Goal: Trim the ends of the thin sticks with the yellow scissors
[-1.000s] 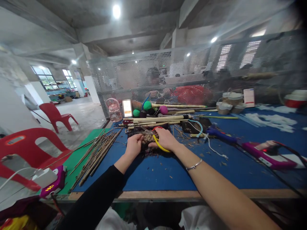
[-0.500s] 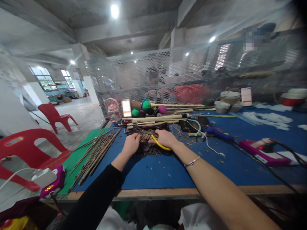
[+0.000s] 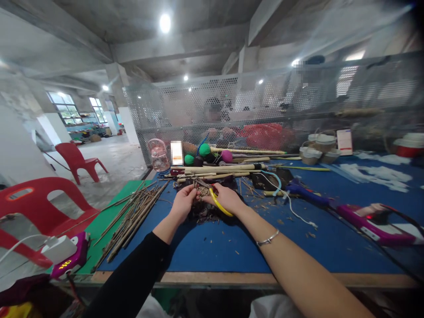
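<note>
The yellow-handled scissors (image 3: 219, 206) are gripped in my right hand (image 3: 229, 198), their dark blades pointing up and left. Close to the blades, my left hand (image 3: 181, 204) has its thumb and fingertips pinched together; what lies between them is too small to make out. Under and between both hands sits a pile of short, light brown cut bits (image 3: 204, 192) on a dark, crumpled sheet or bag (image 3: 207, 217). To the left, a bundle of long thin brown sticks (image 3: 137, 216) lies slantwise on the table.
Pale peeled sticks (image 3: 221, 168) and green and pink yarn balls (image 3: 226, 156) line the back, before a perforated metal screen (image 3: 192, 101). A blue-handled tool (image 3: 308, 194), white cord (image 3: 293, 205) and purple power strip (image 3: 367, 225) lie right. A red chair (image 3: 49, 203) stands left.
My left fingertips have moved a little right, nearer the scissors. The whole view has shifted slightly; my right hand still holds the scissors.
</note>
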